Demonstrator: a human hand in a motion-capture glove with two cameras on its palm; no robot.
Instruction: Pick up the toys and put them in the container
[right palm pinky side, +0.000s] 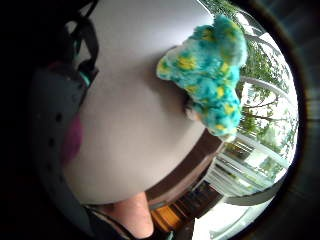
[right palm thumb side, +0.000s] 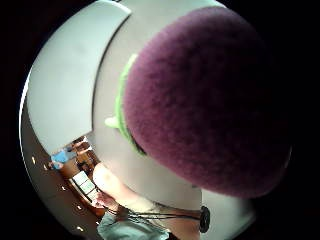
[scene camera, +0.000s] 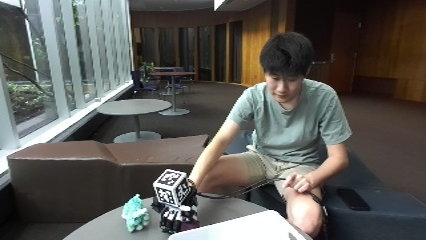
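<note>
while the black-gloved right hand (scene camera: 177, 216) grips a fuzzy purple plush toy (right palm thumb side: 210, 100) over the round grey table (scene camera: 100, 230), a teal-and-yellow plush toy (scene camera: 135, 214) stands just beside it; the white container (scene camera: 233, 227) sits at the table's near edge.

Plush toy (scene camera: 136, 214) sits on the surface (scene camera: 100, 231) just beside the fingers (scene camera: 174, 220); container (scene camera: 233, 227) on the fingers' other side; couch (scene camera: 93, 172) behind them.

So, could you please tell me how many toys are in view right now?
2. A teal-and-yellow plush toy stands on the round table; a purple plush toy sits in the gloved hand. Others may be hidden.
</note>
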